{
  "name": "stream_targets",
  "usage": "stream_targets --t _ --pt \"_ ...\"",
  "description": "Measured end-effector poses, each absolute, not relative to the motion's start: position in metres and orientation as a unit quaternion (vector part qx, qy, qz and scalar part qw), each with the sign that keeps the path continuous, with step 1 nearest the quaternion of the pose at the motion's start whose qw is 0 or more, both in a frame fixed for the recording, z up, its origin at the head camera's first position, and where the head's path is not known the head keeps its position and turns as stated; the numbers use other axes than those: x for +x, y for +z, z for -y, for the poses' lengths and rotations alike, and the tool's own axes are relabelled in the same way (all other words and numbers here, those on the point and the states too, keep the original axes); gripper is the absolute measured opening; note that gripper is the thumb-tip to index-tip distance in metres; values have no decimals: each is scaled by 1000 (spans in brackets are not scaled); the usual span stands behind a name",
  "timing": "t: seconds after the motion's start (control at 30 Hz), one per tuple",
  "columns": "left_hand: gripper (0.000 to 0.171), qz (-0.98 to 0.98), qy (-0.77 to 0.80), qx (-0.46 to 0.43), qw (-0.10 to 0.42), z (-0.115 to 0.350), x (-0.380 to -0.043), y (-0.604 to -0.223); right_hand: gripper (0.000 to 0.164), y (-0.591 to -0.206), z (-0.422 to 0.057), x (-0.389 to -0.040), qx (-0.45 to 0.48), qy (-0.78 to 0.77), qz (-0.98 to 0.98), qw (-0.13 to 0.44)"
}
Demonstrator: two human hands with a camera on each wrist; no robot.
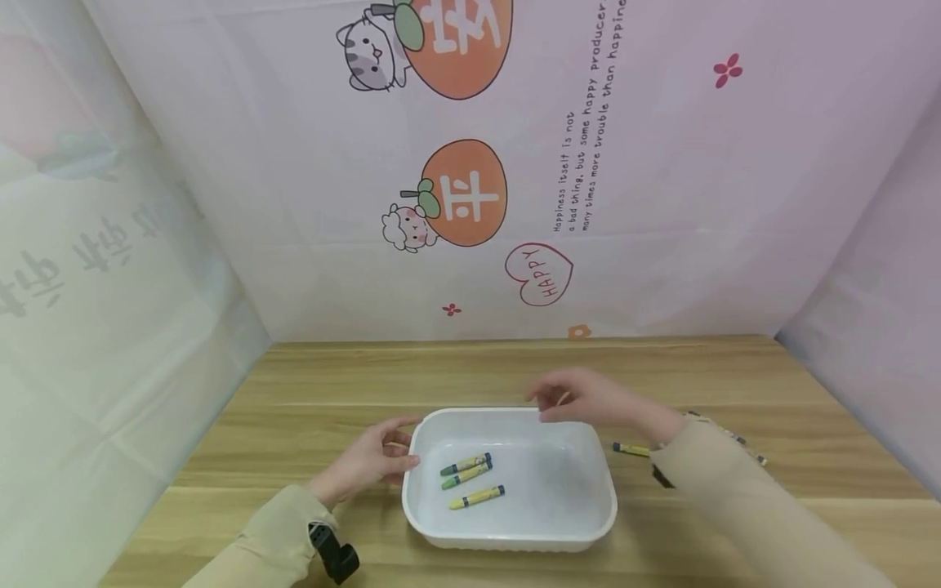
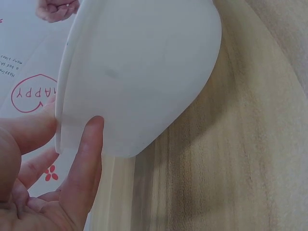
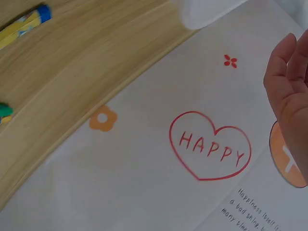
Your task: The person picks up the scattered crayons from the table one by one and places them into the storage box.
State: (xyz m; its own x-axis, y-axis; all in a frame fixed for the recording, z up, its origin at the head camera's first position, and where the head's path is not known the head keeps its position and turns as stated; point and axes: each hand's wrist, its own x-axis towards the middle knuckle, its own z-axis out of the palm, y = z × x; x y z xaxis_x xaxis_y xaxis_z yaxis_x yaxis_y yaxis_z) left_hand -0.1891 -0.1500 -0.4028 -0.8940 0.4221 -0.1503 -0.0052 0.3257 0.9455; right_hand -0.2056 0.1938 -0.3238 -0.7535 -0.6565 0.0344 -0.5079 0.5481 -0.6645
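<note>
A white plastic tray (image 1: 515, 539) stands on the wooden table in the head view. Three crayons lie in its left half: a dark green crayon (image 1: 466, 464), a green crayon (image 1: 467, 476) and a yellow crayon (image 1: 476, 497). My left hand (image 1: 367, 459) grips the tray's left side. Its fingers (image 2: 89, 149) bear on the outer wall and rim in the left wrist view. Over the far rim, towards the right, hovers my right hand (image 1: 581, 398), fingers loosely bent, with no object visible in them. Only part of this hand (image 3: 291, 91) appears in the right wrist view.
Right of the tray a yellow-wrapped crayon (image 1: 631, 449) lies on the table (image 1: 331, 376). More crayons (image 1: 757, 457) lie farther right, partly covered by the right sleeve (image 1: 735, 490). A printed white cloth (image 1: 331, 269) rises behind the table, with cloth at both sides.
</note>
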Motion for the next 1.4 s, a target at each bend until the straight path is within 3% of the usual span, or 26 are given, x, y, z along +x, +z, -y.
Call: stream_targets --t 0.27,0.6,1.03,1.4 --pt "63 -792 565 129 189 148 -188 -402 24 -335 -251 -200 -315 -326 -887 86" --pt "63 -794 563 126 189 149 -187 -401 30 -381 -301 -199 -277 -289 -913 78" --pt "63 -798 561 116 186 148 -187 -401 23 -418 -315 -202 -252 -254 -932 64" --pt "62 -785 575 122 196 149 -187 -400 18 -417 -310 -201 -244 -229 -940 71"
